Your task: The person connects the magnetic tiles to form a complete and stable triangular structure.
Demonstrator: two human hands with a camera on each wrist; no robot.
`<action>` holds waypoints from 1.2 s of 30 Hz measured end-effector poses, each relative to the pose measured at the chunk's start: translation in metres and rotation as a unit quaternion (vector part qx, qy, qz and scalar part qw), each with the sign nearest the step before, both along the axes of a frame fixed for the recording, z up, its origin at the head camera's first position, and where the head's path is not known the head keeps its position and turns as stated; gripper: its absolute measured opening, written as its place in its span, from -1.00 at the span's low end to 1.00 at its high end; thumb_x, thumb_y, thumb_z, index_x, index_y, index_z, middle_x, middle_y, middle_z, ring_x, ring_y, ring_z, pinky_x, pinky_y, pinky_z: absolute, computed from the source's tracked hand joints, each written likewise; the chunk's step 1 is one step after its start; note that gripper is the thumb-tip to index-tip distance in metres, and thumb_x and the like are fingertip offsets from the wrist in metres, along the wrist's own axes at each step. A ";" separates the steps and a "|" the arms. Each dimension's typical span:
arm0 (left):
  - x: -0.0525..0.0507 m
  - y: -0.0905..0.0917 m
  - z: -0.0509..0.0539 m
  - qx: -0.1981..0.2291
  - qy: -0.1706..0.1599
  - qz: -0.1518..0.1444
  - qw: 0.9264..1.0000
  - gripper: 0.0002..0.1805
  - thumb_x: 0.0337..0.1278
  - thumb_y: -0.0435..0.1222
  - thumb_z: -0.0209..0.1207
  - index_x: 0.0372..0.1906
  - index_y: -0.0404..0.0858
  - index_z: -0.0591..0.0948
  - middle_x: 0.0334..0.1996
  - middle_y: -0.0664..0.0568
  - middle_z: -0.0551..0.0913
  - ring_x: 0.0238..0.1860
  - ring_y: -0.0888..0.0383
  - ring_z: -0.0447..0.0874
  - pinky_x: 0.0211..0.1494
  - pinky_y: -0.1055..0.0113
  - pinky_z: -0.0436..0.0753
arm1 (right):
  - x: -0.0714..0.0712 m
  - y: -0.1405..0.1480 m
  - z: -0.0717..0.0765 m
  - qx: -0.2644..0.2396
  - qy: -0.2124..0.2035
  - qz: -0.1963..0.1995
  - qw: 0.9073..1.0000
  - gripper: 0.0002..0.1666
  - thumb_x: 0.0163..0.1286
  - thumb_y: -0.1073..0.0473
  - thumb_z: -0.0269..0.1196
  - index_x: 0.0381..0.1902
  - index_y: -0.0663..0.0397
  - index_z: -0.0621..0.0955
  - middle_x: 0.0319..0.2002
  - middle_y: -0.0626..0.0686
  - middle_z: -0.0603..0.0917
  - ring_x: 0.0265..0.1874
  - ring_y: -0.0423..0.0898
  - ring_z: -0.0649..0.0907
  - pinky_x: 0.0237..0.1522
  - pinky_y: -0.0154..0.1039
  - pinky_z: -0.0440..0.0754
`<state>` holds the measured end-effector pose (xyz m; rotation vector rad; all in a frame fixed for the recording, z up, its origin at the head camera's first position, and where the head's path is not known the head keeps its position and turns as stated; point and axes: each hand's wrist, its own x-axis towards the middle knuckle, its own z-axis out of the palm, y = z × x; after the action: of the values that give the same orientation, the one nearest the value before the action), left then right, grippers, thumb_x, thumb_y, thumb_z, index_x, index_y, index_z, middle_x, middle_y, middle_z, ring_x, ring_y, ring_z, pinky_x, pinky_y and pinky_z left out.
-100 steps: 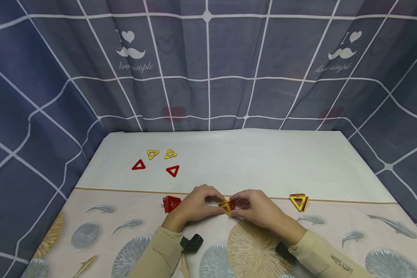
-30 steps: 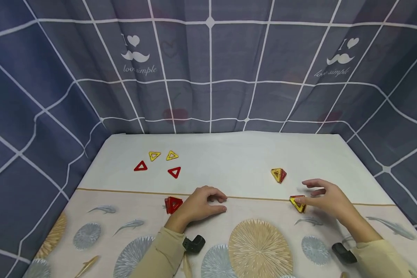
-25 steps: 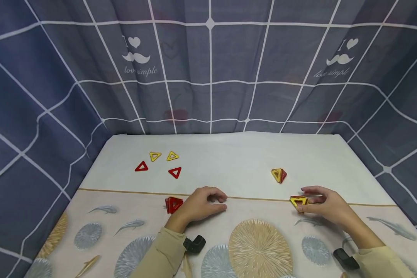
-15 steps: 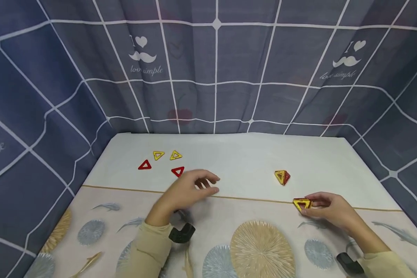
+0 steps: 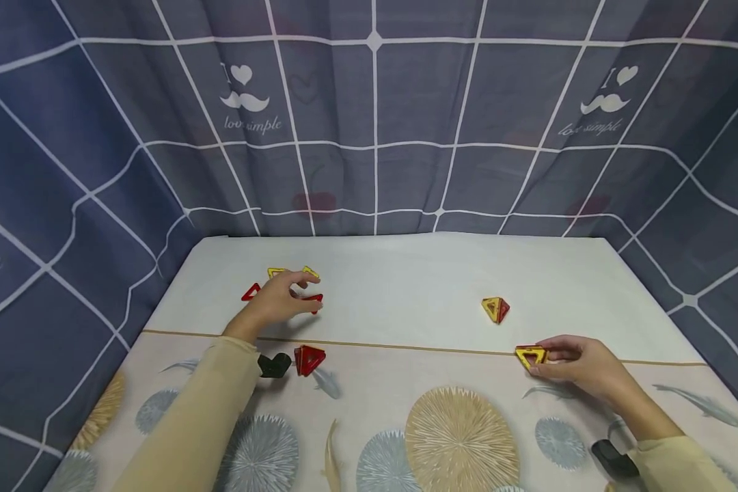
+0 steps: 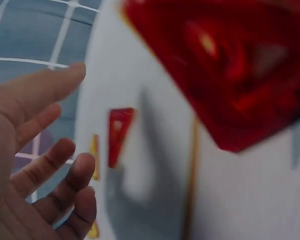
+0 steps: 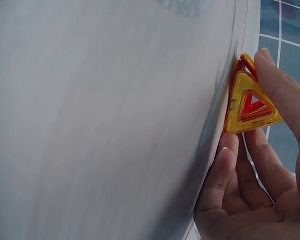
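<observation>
My left hand (image 5: 277, 298) is over the loose triangular magnetic tiles at the back left, its fingers spread in the left wrist view with nothing between them. Close by its thumb lies a flat red triangle tile (image 5: 313, 302); another red tile (image 5: 251, 292) and two yellow tiles (image 5: 275, 272) are partly covered by the hand. On the right, my right hand (image 5: 581, 362) holds a small yellow-and-red pyramid of magnetic tiles (image 7: 252, 102) between thumb and fingers, at the table. A red pyramid (image 5: 309, 360) stands near the left forearm, and shows large and blurred in the left wrist view.
A second yellow-and-red pyramid (image 5: 495, 309) stands on the white part of the table (image 5: 400, 294), beyond the right hand. A patterned cloth (image 5: 320, 437) covers the front. Dark checked curtains (image 5: 418, 123) enclose the back and sides.
A yellow-and-red pyramid went from between both hands to the back right. My right hand then took hold of the other pyramid. My left hand moved left and away, to the loose tiles.
</observation>
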<state>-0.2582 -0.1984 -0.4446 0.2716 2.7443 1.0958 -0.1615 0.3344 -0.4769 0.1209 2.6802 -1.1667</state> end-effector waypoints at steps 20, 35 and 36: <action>-0.009 -0.002 -0.023 -0.070 -0.037 0.049 0.996 -0.47 0.04 -0.13 0.48 0.13 -0.24 0.67 -0.01 -0.06 0.60 0.04 -0.03 0.50 0.14 0.02 0.51 | 0.000 -0.002 0.001 -0.002 0.004 0.004 1.000 -0.23 0.04 -0.04 0.61 0.10 0.31 0.64 -0.17 0.08 0.68 -0.22 -0.06 0.59 -0.30 -0.32 0.59; -0.004 0.016 0.011 -0.028 -0.021 -0.045 0.998 -0.48 0.01 -0.27 0.49 0.15 -0.18 0.69 -0.14 0.03 0.67 -0.09 0.05 0.61 -0.07 0.18 0.60 | -0.001 -0.001 0.001 0.013 -0.001 0.001 1.000 -0.17 0.02 -0.09 0.61 0.12 0.34 0.62 -0.16 0.08 0.68 -0.22 -0.06 0.59 -0.31 -0.33 0.58; -0.002 0.022 0.015 -0.029 -0.014 -0.057 0.998 -0.47 0.01 -0.27 0.49 0.17 -0.19 0.68 -0.15 0.05 0.68 -0.11 0.08 0.61 -0.08 0.20 0.60 | -0.001 0.000 0.001 0.014 -0.001 0.000 1.000 -0.17 0.02 -0.09 0.61 0.12 0.34 0.62 -0.16 0.07 0.68 -0.22 -0.06 0.59 -0.31 -0.33 0.58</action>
<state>-0.2603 -0.1760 -0.4300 0.3956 2.6939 0.9826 -0.1622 0.3339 -0.4754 0.1272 2.6954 -1.1285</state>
